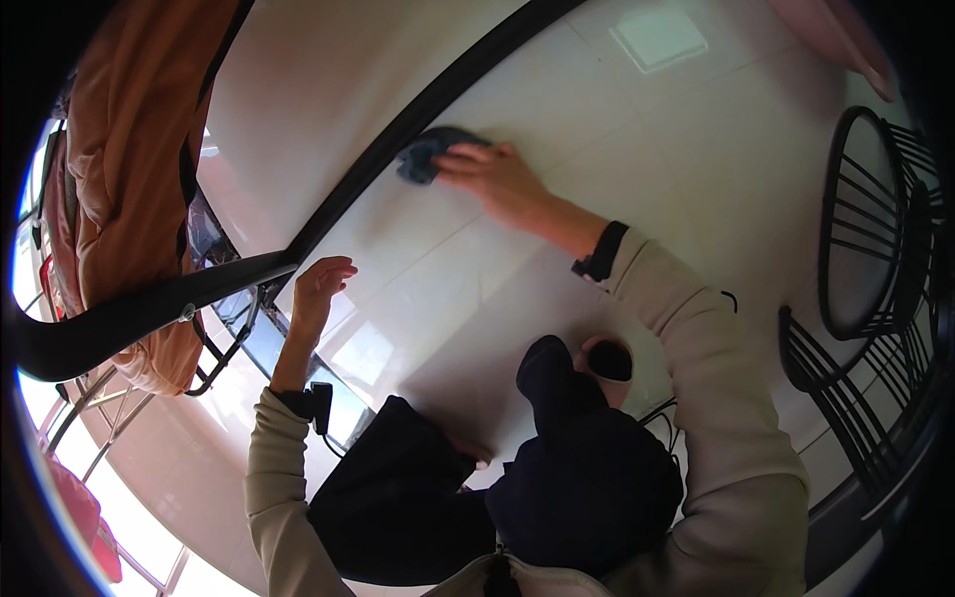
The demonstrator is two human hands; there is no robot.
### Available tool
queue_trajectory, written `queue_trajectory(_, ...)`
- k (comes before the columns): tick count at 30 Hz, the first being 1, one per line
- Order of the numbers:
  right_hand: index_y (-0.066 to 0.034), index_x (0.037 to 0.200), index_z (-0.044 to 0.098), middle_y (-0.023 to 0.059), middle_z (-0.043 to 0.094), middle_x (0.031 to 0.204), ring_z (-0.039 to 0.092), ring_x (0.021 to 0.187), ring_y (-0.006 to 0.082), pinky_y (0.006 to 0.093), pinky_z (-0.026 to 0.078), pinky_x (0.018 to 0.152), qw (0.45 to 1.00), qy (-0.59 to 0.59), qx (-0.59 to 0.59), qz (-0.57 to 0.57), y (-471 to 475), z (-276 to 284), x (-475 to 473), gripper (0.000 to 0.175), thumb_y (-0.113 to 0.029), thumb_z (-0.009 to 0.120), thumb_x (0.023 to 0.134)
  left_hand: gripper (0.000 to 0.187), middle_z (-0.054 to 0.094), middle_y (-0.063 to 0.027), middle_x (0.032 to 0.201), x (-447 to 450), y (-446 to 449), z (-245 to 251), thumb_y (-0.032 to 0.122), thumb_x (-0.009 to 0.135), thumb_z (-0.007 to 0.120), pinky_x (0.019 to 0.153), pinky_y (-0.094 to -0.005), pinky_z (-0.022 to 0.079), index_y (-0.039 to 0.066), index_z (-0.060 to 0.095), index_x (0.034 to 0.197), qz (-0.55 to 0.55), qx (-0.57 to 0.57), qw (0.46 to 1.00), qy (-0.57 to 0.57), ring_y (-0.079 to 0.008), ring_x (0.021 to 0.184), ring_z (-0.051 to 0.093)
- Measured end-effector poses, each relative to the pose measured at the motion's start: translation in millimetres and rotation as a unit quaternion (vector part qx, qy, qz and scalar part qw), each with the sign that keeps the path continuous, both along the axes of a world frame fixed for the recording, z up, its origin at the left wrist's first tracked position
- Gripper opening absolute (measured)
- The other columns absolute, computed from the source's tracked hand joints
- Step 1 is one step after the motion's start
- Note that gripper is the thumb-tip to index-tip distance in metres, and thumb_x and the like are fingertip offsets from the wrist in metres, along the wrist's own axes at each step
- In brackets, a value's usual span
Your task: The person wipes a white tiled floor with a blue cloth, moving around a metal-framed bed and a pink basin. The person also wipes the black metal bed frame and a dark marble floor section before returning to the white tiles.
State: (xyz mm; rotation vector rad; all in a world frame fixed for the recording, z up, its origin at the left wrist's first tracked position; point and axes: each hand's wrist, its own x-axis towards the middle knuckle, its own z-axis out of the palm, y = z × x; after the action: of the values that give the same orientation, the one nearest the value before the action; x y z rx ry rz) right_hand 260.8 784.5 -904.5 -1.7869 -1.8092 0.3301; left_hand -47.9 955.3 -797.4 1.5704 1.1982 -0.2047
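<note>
My right hand (496, 179) presses a dark blue cloth (429, 153) onto the pale, glossy floor tiles (597, 172). The bunched cloth lies beside a long black rail (388, 142), and the fingers cover its near side. My left hand (321, 287) is raised just right of the corner where this rail meets a curved black bar (231, 280). Its fingers are loosely bent and slightly apart, with nothing in them. Whether the left fingertips touch anything I cannot tell; they seem free of the bar.
An orange-brown padded seat (134, 172) with black trim stands at the left. Black slatted metal furniture (862, 216) is at the right. Near my knees sits a pinkish rounded object (619, 388) with a dark middle. A pink curved object (835, 37) shows at the upper right.
</note>
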Motion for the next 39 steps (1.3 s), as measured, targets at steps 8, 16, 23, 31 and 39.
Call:
queue_trajectory(8,-0.0304,0.131,0.06,0.0012,0.055,0.139,0.054,0.122,0.0295,0.0496,0.043,0.095,0.866,-0.054,-0.088,-0.489,-137,-12,327,0.065,0.005,0.044,0.08,0.024,0.07,-0.0073,0.102,23,-3,-12,0.007,0.094,0.05,0.084,-0.0278,0.047,0.002,0.064,0.112,-0.002,0.01,0.999,-0.042,-0.0142,0.097,0.064)
queue_trajectory(16,-0.0072,0.129,0.061,0.009,0.065,0.111,0.065,0.087,0.0187,0.0253,0.051,0.079,0.752,0.417,0.185,-0.476,-104,83,282,0.054,0.01,0.044,0.081,0.02,0.07,-0.011,0.097,13,1,-20,-0.001,0.093,0.049,0.082,-0.0287,0.05,-0.002,0.065,0.106,-0.033,0.08,0.994,-0.066,-0.0166,0.092,0.065)
queue_trajectory(23,-0.0067,0.117,0.064,0.0149,0.064,0.111,0.059,0.1,0.0364,0.0421,0.048,0.09,0.98,0.109,0.122,-0.118,138,71,27,0.046,0.009,0.048,0.077,0.02,0.07,-0.011,0.097,15,0,-29,-0.004,0.091,0.05,0.081,-0.0278,0.051,-0.003,0.065,0.105,-0.017,0.109,0.988,-0.106,-0.018,0.095,0.067)
queue_trajectory(31,-0.014,0.076,0.063,0.0027,0.06,0.093,0.058,0.097,0.0265,0.0419,0.05,0.077,0.998,-0.055,-0.025,-0.011,202,13,15,0.01,-0.007,0.058,0.081,0.02,0.069,-0.0088,0.096,29,-17,-42,-0.005,0.092,0.05,0.076,-0.0268,0.05,-0.001,0.066,0.103,-0.005,0.094,0.988,-0.122,-0.016,0.093,0.065)
queue_trajectory(39,-0.0045,0.096,0.068,0.0186,0.069,0.097,0.066,0.091,0.0399,0.0487,0.053,0.076,0.92,-0.236,-0.243,-0.198,141,40,228,0.021,-0.011,0.051,0.086,0.023,0.069,-0.0087,0.099,33,-22,-53,-0.006,0.089,0.05,0.076,-0.0308,0.052,0.002,0.065,0.105,0.035,0.171,0.976,-0.131,-0.019,0.094,0.066)
